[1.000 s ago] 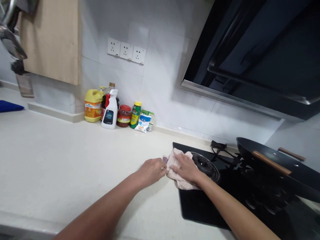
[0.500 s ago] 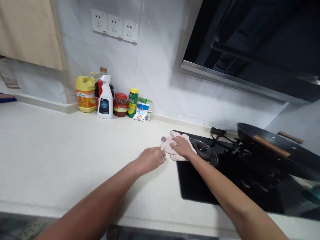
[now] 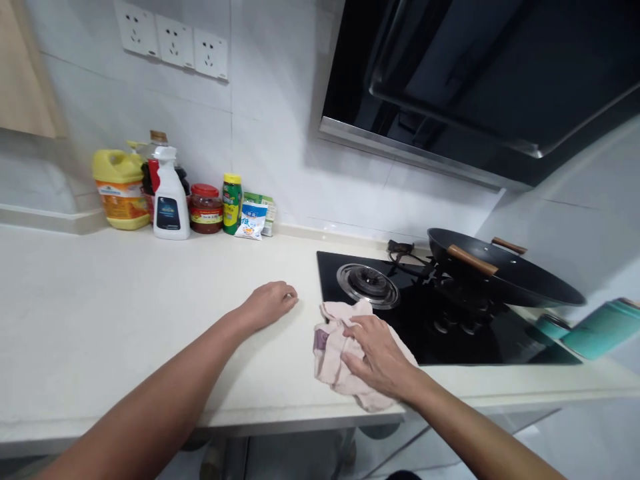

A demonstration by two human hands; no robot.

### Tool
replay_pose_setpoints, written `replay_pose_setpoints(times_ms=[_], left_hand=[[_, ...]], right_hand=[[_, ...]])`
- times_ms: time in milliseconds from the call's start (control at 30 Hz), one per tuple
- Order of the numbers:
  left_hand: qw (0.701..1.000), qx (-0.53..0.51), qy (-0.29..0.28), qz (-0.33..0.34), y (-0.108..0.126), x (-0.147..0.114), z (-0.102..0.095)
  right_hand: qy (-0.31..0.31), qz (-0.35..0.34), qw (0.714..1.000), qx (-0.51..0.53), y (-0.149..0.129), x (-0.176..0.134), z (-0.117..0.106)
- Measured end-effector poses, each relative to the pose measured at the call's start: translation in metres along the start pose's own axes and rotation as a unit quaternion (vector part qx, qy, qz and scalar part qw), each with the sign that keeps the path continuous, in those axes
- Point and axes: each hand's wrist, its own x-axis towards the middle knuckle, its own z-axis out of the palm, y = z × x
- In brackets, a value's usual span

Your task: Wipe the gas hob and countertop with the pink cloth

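My right hand [image 3: 373,350] lies on a pale pink cloth [image 3: 333,363] with a purple patch, fingers bent over it and pressing it down. The cloth covers the front left corner of the black glass hob [image 3: 410,267] and spreads onto the white countertop [image 3: 150,320], close to its front edge. Left of the cloth, my left hand [image 3: 271,303] rests on the countertop with its fingers curled in; nothing shows in it. Behind the cloth, the hob's left burner [image 3: 369,283] is uncovered.
A dark wok [image 3: 505,267] with wooden handles stands on the hob's right side, near a teal box [image 3: 603,327]. Along the wall stand a yellow jug [image 3: 121,190], a white spray bottle [image 3: 170,200], a red-lidded jar [image 3: 206,210] and a green bottle [image 3: 232,203]. A range hood [image 3: 450,87] hangs above.
My right hand has drawn the cloth from beside the left burner toward the counter's front edge. My left hand stays on the countertop, now farther from the cloth. The view has turned right.
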Motion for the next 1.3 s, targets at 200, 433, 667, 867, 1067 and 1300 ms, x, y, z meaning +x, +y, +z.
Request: replay_pose_setpoints(times_ms=[200,433,667,867,1067,1300], left_hand=[[1.000,-0.016,0.011,0.016,-0.004,-0.002,0.001],[1.000,0.013,0.021,-0.007,0.004,-0.012,0.002],[0.998,-0.024,-0.052,-0.004,0.035,-0.047,-0.017],[0.997,-0.078,-0.015,-0.014,0.038,-0.099,-0.019],[0.992,-0.061,0.100,-0.044,0.013,-0.128,-0.009],[0.983,-0.078,0.155,-0.064,0.005,-0.136,0.000]], right_hand=[[0.016,0.042,0.999,-0.030,0.000,-0.021,-0.004],[0.010,0.073,0.997,-0.001,-0.015,-0.027,-0.018],[-0.004,0.132,0.968,0.212,-0.015,-0.015,-0.034],[0.013,0.207,0.947,0.244,0.008,0.036,-0.030],[0.078,0.242,0.967,0.024,0.016,0.040,-0.051],[-0.086,-0.027,0.996,0.018,-0.002,0.021,-0.034]])
